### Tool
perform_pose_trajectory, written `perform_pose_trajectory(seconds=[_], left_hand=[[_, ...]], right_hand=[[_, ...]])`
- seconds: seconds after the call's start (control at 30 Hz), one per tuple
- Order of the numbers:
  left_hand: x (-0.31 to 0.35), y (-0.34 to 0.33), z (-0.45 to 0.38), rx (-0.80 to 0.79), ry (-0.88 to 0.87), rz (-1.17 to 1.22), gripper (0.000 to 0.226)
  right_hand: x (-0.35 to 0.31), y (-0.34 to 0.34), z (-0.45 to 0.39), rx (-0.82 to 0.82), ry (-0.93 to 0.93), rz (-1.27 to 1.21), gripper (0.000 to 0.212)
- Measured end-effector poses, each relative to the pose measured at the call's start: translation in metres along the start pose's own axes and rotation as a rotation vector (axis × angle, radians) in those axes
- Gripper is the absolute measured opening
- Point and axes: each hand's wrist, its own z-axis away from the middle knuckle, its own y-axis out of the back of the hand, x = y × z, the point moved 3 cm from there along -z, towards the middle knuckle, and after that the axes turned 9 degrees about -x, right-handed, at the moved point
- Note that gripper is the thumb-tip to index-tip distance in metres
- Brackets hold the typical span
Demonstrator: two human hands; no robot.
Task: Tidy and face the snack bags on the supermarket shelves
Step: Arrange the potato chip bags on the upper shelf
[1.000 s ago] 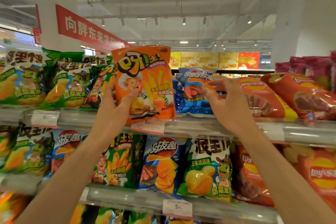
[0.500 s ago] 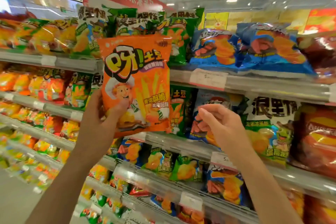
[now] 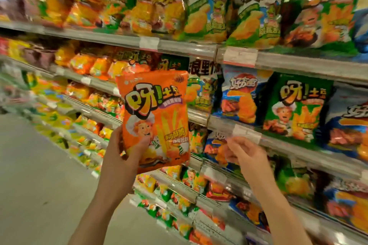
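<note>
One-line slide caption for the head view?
Left hand holds an orange snack bag before stocked shelves; right hand empty.

Glossy plastic-film orange snack bag (crinkled); shiny metal-looking shelf rail; paper price tag.

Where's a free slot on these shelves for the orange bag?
None visible: the shelf rows are packed bag to bag. The left hand holds the orange bag in the aisle; the right hand is empty. The aisle floor is bare.
</note>
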Motion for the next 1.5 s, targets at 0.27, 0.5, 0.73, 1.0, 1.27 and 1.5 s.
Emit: perform_pose_trajectory(seconds=[0.27,0.5,0.73,1.0,1.27,1.5], left_hand=[[-0.049,0.110,-0.039,0.107,0.074,0.025,0.064],[-0.091,0.183,-0.100,0.143,0.136,0.108,0.055],[-0.110,0.255,-0.200,0.156,0.094,0.089,0.043],[-0.142,0.335,-0.305,0.188,0.073,0.063,0.048],[-0.181,0.400,-0.393,0.140,0.048,0.052,0.059],[-0.211,0.445,-0.476,-0.045,0.067,0.208,0.063]], right_hand=[[0.024,-0.125,-0.054,-0.094,-0.043,-0.002,0.020],[0.041,-0.220,-0.125,-0.163,-0.014,0.012,0.011],[0.039,-0.333,-0.223,-0.230,-0.011,-0.055,0.013],[0.020,-0.451,-0.330,-0.285,0.046,-0.100,0.011],[0.020,-0.523,-0.393,-0.220,0.044,-0.064,0.008],[0.007,-0.577,-0.411,-0.042,0.053,0.021,0.012]])
